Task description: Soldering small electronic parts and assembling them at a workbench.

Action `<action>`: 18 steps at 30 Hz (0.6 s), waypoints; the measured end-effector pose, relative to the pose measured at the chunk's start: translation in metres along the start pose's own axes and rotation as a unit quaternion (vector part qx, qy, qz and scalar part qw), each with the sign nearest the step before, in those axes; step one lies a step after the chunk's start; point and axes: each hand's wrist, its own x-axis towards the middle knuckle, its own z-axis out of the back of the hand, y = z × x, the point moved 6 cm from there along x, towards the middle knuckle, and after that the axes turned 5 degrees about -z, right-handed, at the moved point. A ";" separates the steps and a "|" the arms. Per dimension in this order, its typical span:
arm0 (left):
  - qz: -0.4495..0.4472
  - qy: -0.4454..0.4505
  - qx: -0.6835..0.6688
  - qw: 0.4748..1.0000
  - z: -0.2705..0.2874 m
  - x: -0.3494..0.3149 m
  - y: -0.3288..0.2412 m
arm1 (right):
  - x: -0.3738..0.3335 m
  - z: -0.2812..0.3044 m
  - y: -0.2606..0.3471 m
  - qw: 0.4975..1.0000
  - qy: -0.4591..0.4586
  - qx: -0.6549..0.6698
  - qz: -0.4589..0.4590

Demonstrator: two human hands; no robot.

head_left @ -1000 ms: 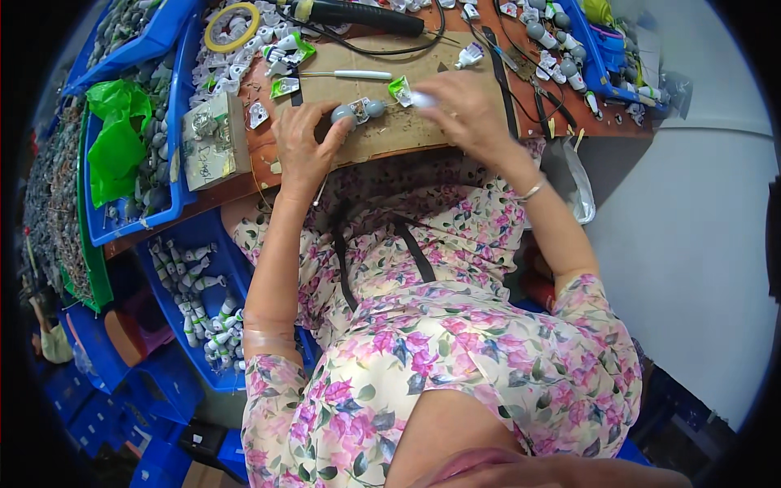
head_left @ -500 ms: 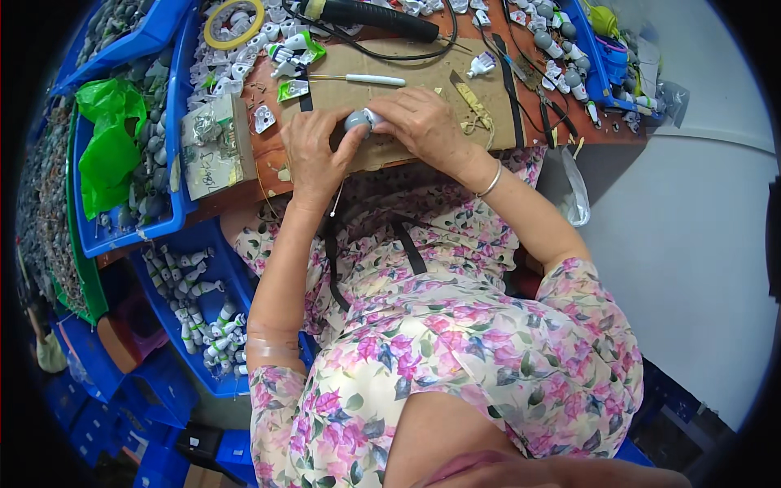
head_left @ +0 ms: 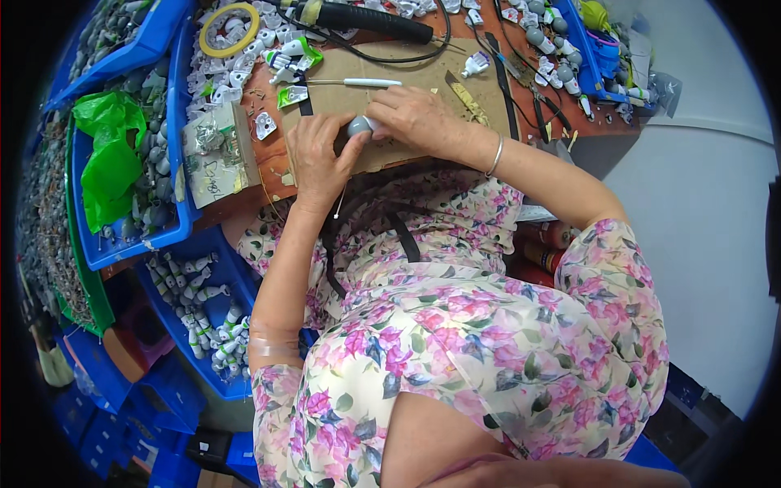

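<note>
Between my two hands is a small part with a rounded grey head (head_left: 356,126) and a white body, held over the near edge of a cardboard sheet (head_left: 407,61). My left hand (head_left: 319,154) is closed on the grey head, with thumb and fingers pinching it. At the white end, my right hand (head_left: 413,120) presses with bent fingers, which hide most of that end. A thin cord with a white tip (head_left: 337,213) hangs below my left hand. Just beyond the hands lies a thin tool with a white handle (head_left: 373,82). A yellowish knife (head_left: 465,98) rests to their right.
A black-handled soldering iron (head_left: 374,22) with its cable lies at the back, near a yellow tape roll (head_left: 203,37). Pliers (head_left: 547,110) are at right. Blue bins (head_left: 91,254) of grey parts and a green bag (head_left: 106,154) stand left; another bin (head_left: 213,259) holds white pieces.
My right elbow has swung outward to the right, and the right forearm lies flatter. Both hands keep hold of the grey-headed part at nearly the same spot.
</note>
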 end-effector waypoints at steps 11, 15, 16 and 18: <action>-0.040 0.027 -0.067 0.997 0.000 -0.006 -0.019 | -0.030 0.009 0.007 0.987 -0.089 0.131 -0.021; 0.002 0.053 -0.107 0.993 0.000 -0.010 -0.020 | -0.035 0.004 0.013 0.981 -0.100 0.165 -0.022; -0.002 0.055 -0.105 0.993 0.000 -0.010 -0.022 | -0.035 0.003 0.012 0.980 -0.094 0.176 -0.015; -0.021 0.050 -0.083 0.995 0.005 -0.008 -0.025 | -0.033 0.003 0.011 0.979 -0.091 0.184 -0.009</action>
